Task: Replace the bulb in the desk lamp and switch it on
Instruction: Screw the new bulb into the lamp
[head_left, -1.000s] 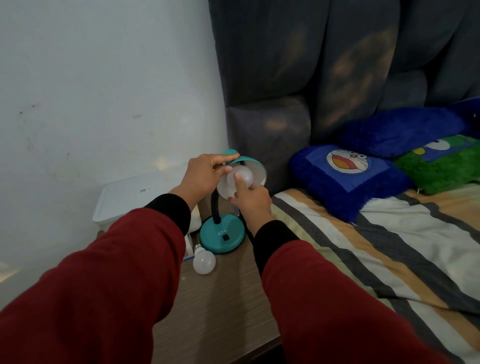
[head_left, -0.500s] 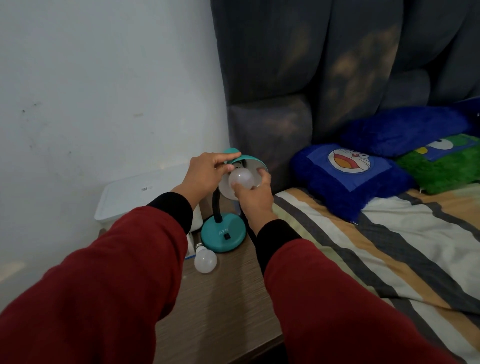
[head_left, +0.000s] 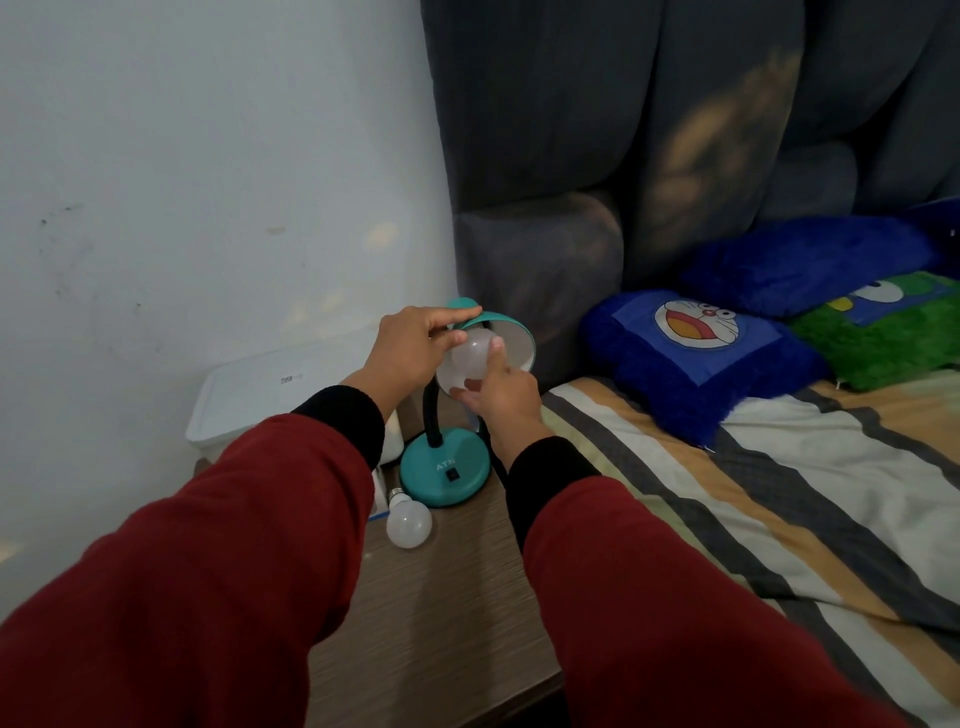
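A teal desk lamp stands on a wooden bedside table (head_left: 457, 597); its round base (head_left: 445, 474) carries a small black switch. My left hand (head_left: 410, 349) grips the top of the teal shade (head_left: 511, 332), which tilts toward me. A white bulb (head_left: 470, 358) sits in the shade's mouth, and my right hand (head_left: 501, 392) holds it with thumb and fingers around its globe. The bulb's screw end is hidden inside the shade. A second white bulb (head_left: 409, 524) lies loose on the table just in front of the base.
A white plastic box (head_left: 270, 395) stands against the wall behind the lamp. To the right is a bed with a striped sheet (head_left: 753, 493), blue (head_left: 691, 358) and green (head_left: 883, 332) cushions, and a dark padded headboard (head_left: 623, 156).
My right hand has shifted its grip around the bulb in the shade, the fingers moving from the right side to below it. My left hand stays on the shade.
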